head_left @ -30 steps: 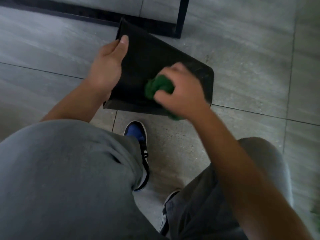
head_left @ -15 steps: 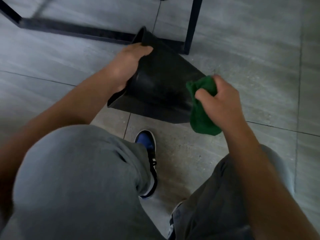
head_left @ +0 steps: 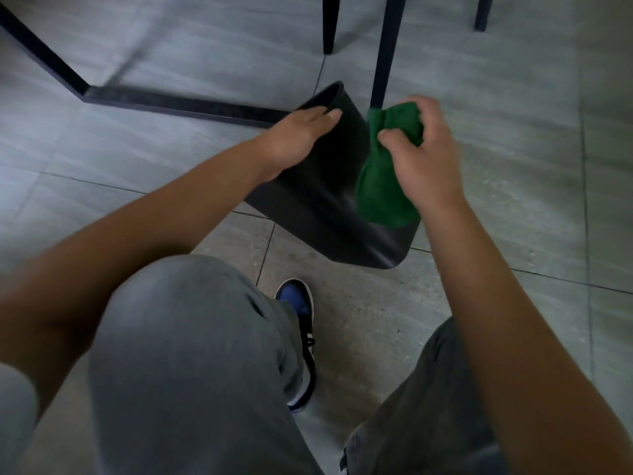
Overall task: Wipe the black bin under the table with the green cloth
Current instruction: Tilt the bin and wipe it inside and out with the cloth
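The black bin (head_left: 329, 214) lies tipped on the grey tiled floor, its base toward me and its rim toward the table frame. My left hand (head_left: 298, 138) rests flat on the bin's upper side near the rim, fingers straight. My right hand (head_left: 421, 156) grips the bunched green cloth (head_left: 383, 186), which hangs down against the bin's right side. The bin's opening faces away and is hidden.
A black metal table frame (head_left: 171, 101) runs along the floor behind the bin, with an upright leg (head_left: 385, 53) just beyond the cloth. Two more dark legs (head_left: 330, 25) stand further back. My knees and a blue-and-black shoe (head_left: 298, 303) fill the foreground.
My right hand has lifted the cloth off the bin's face and carried it to the bin's right side. My left hand has shifted to lie flat on top, and the bin has turned.
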